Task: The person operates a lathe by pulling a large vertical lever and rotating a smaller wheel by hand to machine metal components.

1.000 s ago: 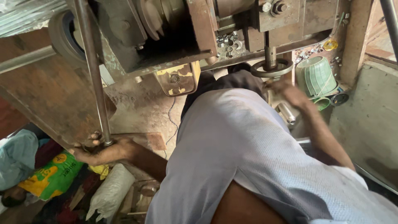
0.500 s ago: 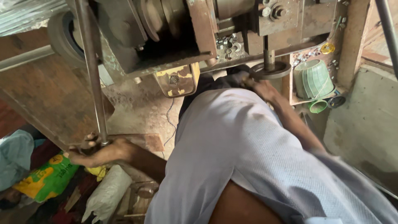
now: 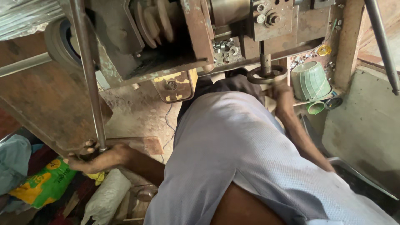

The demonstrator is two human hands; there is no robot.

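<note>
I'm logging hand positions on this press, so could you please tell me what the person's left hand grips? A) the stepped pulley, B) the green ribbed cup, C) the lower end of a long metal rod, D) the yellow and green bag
C: the left hand is wrapped around the lower end of the long metal rod; the right hand is at the metal ring.

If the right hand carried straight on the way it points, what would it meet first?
The right hand points up at the dark metal ring under the press spindle; it already seems to touch that ring, so the ring comes first, though depth is unclear.
</note>
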